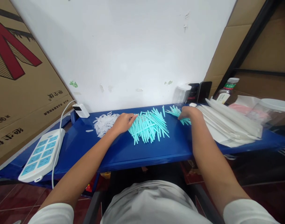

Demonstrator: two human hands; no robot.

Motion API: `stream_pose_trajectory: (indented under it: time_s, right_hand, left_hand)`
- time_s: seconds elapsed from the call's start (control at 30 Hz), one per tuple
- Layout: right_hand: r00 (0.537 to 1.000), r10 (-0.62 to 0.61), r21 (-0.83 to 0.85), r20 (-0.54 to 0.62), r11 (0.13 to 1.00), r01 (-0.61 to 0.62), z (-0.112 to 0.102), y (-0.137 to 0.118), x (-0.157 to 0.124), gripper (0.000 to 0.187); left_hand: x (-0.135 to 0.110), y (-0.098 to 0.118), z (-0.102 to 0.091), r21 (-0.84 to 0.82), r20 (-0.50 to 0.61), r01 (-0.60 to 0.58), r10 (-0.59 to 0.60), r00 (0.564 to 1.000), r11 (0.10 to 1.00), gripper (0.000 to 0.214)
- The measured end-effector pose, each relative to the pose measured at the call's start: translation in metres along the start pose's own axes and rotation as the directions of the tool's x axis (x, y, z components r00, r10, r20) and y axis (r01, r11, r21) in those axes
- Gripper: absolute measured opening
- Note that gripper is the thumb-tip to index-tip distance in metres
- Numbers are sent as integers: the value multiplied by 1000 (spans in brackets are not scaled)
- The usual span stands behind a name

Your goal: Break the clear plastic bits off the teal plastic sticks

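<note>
Head view looks down over both forearms. Where do the sticks lie from where you stand?

— The big heap of teal plastic sticks [149, 126] sits mid-way along the blue table [133, 152], between the two hands. A smaller bunch of teal sticks [175, 111] lies further back, to the right of the heap.

— And the left hand?

— The left hand [123, 122] rests at the heap's left edge, palm down, fingers loosely stretched. Its fingertips [134, 117] touch the nearest sticks, and it grips nothing that I can see. Just beside it on the other side is a pile of small clear plastic pieces [105, 123].

— The right one?

— The right hand [189, 112] lies on the near end of the smaller bunch, knuckles up, fingers bent down onto the sticks. Whether it pinches any I can't tell, because the fingers hide it.

— What's around them?

— A stack of white paper sleeves [228, 123] fans out just right of that hand. Behind it, against the wall, stands a clear jar [184, 93], with a bottle [226, 91] further right. At the far left a white power strip [41, 155] lies on the table, well apart from both hands.
</note>
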State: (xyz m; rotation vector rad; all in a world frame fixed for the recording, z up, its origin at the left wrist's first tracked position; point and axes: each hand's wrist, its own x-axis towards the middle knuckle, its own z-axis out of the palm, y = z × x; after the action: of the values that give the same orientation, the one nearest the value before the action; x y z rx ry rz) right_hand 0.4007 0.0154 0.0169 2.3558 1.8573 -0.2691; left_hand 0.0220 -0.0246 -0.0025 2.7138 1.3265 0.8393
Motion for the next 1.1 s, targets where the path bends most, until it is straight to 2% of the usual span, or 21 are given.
stream_pose_trajectory:
  time_s: [0.07,0.13,0.2,0.23,0.27,0.37,0.53,0.67,0.87,1.1]
  right_hand:
    - [995,-66,-10,-69,998,65,2,-3,5,68]
    - [965,-144,-12,-221,989,145,5,-12,9,74]
    - [910,-202,18,-361,975,223,11,-27,13,63]
    - [904,-215,44,-371,968,248,14,-35,15,51]
    - [914,-215,70,-344,965,253,17,-43,16,45]
    - [942,-175,87,-286,974,208,27,-58,20,45]
    - [967,-145,139,-212,974,176,32,-57,30,39]
    - [970,-103,165,-219,976,141,32,-50,35,39]
    - [957,-32,163,-290,983,82,35,-51,33,45]
    - [965,-3,173,-263,984,50,33,-51,33,46]
  left_hand:
    - [0,0,0,2,-1,-7,7,1000,1000,50]
    - [0,-1,1,6,-3,-12,12,1000,1000,50]
    - [0,-1,1,10,-2,-14,14,1000,1000,50]
    - [0,-1,1,12,-1,-15,15,1000,1000,50]
    - [0,-1,1,13,0,-16,16,1000,1000,50]
    - [0,0,1,13,-2,-17,17,1000,1000,51]
    - [0,1,0,2,-2,-23,23,1000,1000,50]
    - [0,1,1,7,-1,-17,17,1000,1000,49]
    - [0,1,1,17,-4,-16,16,1000,1000,50]
    - [0,2,0,21,16,-17,17,1000,1000,50]
